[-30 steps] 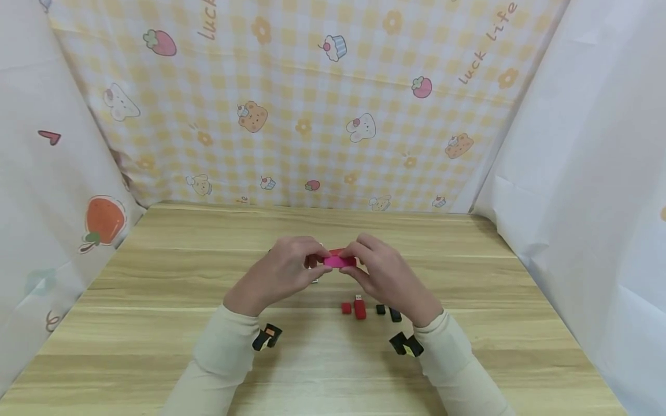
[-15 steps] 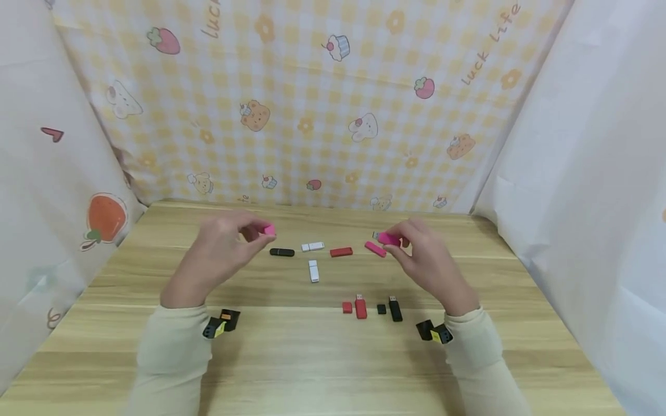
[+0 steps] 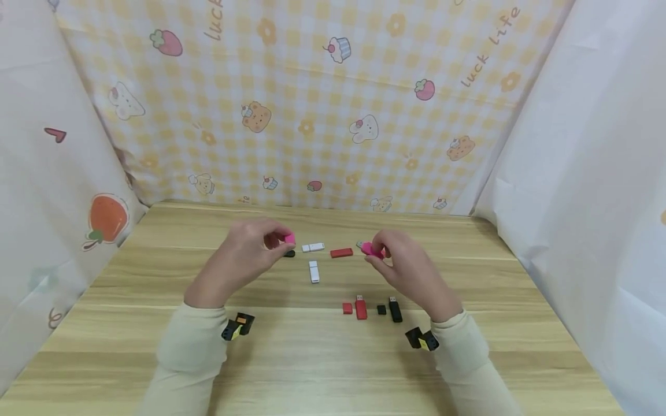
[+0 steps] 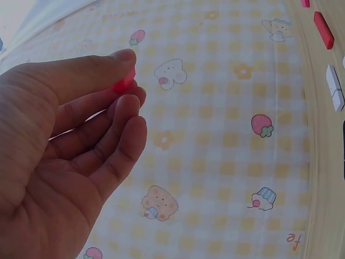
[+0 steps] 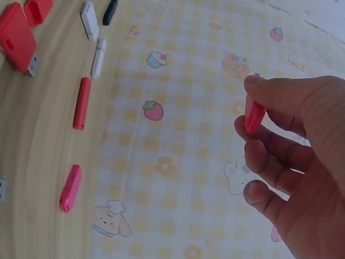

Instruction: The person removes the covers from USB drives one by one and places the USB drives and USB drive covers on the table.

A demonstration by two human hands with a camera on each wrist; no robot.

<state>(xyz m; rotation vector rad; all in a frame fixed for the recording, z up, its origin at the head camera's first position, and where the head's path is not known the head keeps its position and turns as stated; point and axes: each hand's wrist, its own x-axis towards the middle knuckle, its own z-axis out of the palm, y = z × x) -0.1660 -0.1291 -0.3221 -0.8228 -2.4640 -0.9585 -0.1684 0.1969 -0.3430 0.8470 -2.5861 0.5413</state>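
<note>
Between thumb and fingertips, my left hand (image 3: 241, 254) pinches a small pink USB stick cap (image 3: 289, 238), raised above the table's back half. In the left wrist view only part of the cap (image 4: 126, 82) shows past the thumb. To the right, my right hand (image 3: 413, 276) pinches a pink USB stick (image 3: 369, 249), its metal plug bare and pointing left. The two pieces are apart, with a gap of table between the hands. A second pink USB stick (image 5: 70, 188) lies on the table in the right wrist view; the right hand covers it in the head view.
Between the hands lie a red USB stick (image 3: 341, 252) and two white ones, one crosswise (image 3: 313, 247) and one lengthwise (image 3: 314, 271). Nearer are an uncapped red stick (image 3: 361, 308), its red cap (image 3: 347, 308), an uncapped black stick (image 3: 395, 310) and its black cap (image 3: 381, 309).
A second ago both hands met on the pink USB stick. They pulled cap and stick wide apart by half a second ago, and now have moved partway back toward each other.
</note>
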